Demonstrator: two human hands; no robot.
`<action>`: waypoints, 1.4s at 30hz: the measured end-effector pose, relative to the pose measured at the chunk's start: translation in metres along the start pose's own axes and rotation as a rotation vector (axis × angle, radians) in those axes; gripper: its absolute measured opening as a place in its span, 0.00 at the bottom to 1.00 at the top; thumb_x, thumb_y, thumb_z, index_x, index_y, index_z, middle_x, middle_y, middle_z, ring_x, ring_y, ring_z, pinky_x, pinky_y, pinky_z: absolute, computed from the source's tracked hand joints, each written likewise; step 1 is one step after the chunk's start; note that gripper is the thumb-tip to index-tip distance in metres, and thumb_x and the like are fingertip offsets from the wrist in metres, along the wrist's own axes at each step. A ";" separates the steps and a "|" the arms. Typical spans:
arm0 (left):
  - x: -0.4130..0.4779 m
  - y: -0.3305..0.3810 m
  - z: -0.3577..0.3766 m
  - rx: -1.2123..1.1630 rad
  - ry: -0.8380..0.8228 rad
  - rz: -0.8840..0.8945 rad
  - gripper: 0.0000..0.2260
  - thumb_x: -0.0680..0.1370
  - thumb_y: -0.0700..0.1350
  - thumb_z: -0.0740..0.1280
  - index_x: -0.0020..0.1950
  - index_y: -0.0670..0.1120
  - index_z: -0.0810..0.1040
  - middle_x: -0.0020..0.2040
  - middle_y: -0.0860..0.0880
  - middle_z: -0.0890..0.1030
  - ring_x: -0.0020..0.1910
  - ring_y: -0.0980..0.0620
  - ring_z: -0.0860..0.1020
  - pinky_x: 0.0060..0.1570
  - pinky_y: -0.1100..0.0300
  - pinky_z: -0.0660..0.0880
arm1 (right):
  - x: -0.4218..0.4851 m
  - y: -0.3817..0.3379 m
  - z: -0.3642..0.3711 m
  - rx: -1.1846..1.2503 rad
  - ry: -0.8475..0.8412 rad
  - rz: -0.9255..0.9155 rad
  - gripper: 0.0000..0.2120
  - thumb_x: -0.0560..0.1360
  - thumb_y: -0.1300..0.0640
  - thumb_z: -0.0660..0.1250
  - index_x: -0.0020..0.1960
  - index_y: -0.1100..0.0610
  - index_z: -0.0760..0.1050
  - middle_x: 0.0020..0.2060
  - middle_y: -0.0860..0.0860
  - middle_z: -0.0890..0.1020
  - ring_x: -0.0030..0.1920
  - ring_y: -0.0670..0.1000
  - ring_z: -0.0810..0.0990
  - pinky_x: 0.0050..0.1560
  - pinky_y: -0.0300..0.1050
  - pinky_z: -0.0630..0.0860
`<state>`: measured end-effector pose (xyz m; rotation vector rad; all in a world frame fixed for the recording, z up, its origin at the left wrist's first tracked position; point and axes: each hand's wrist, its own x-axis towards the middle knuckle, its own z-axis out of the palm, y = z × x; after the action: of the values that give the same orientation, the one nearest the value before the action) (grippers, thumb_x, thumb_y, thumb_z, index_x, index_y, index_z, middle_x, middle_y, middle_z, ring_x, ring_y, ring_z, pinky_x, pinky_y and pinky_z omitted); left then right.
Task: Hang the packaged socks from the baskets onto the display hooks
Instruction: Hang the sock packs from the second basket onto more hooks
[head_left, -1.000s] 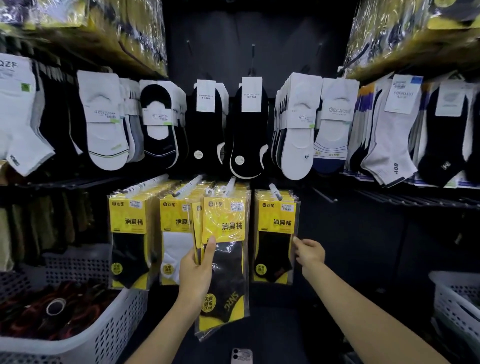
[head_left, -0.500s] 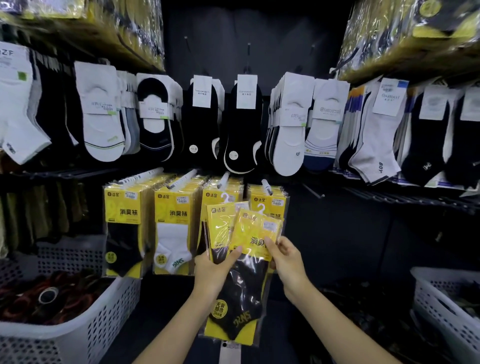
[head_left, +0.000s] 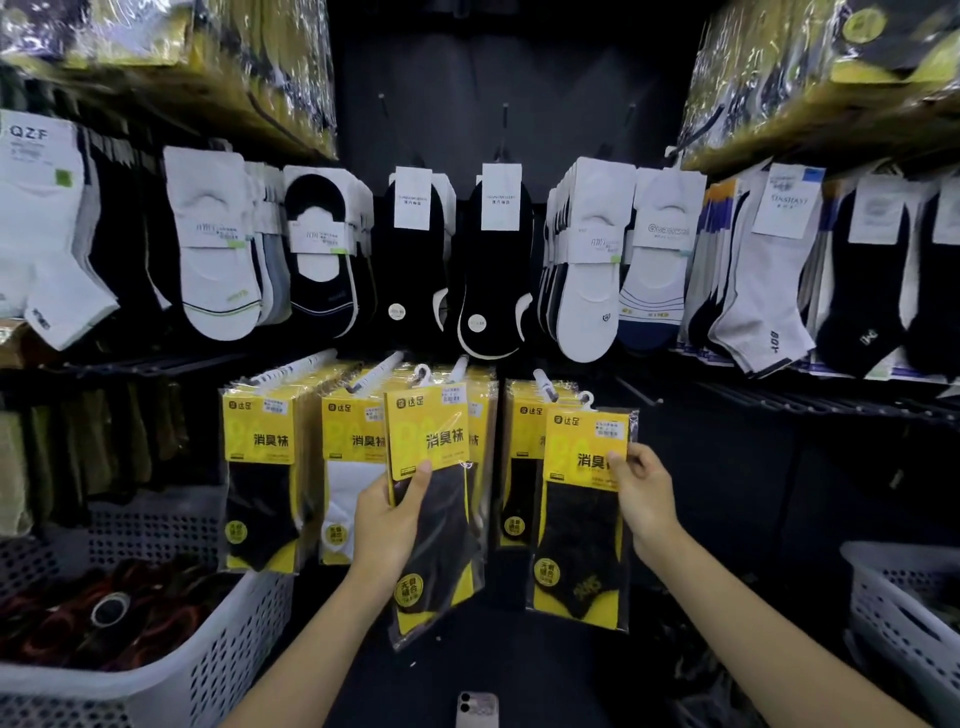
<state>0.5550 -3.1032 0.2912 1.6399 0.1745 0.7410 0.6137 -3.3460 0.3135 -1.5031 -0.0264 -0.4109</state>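
While the left hand grips one packet of black socks by its left edge, with the thumb laid across the front of the yellow card and the fingers curled behind, the right hand pinches a second packet at the right edge of its card. Both packets are held upright in front of the lower row of display hooks. The first packet's white hanger sits near the tip of the third hook, overlapping the stock hung there. The second packet's hanger is just right of the fourth hook's tip; whether it has caught the hook cannot be told.

Behind them, four rows of hung packets with the same yellow cards fill the hooks. Above runs a row of loose-carded socks in white, black and navy. At the lower left stands a white perforated basket holding dark, reddish goods, and a second white basket sits at the lower right. A phone lies at the bottom edge between the forearms.
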 end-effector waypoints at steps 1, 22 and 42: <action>0.001 0.000 0.000 -0.001 0.002 0.001 0.16 0.76 0.54 0.66 0.36 0.44 0.74 0.32 0.49 0.74 0.31 0.55 0.70 0.28 0.69 0.65 | 0.004 0.000 0.004 -0.006 -0.015 -0.006 0.04 0.80 0.60 0.60 0.53 0.56 0.73 0.43 0.50 0.82 0.44 0.47 0.81 0.43 0.40 0.76; -0.002 -0.001 0.005 -0.086 -0.069 0.026 0.10 0.76 0.51 0.67 0.35 0.51 0.75 0.26 0.61 0.78 0.30 0.66 0.77 0.30 0.70 0.70 | 0.015 0.048 0.008 -0.076 0.209 0.334 0.10 0.76 0.57 0.68 0.53 0.62 0.76 0.39 0.53 0.78 0.42 0.52 0.78 0.51 0.50 0.79; -0.036 0.026 0.071 -0.135 -0.569 -0.158 0.21 0.78 0.53 0.63 0.71 0.54 0.63 0.57 0.53 0.80 0.57 0.54 0.78 0.61 0.53 0.74 | -0.022 0.000 -0.003 0.117 0.020 0.134 0.07 0.76 0.61 0.67 0.54 0.61 0.76 0.44 0.56 0.83 0.45 0.53 0.83 0.45 0.47 0.80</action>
<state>0.5589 -3.1867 0.3001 1.6214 -0.1498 0.1446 0.5926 -3.3437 0.3074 -1.3762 0.0645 -0.3117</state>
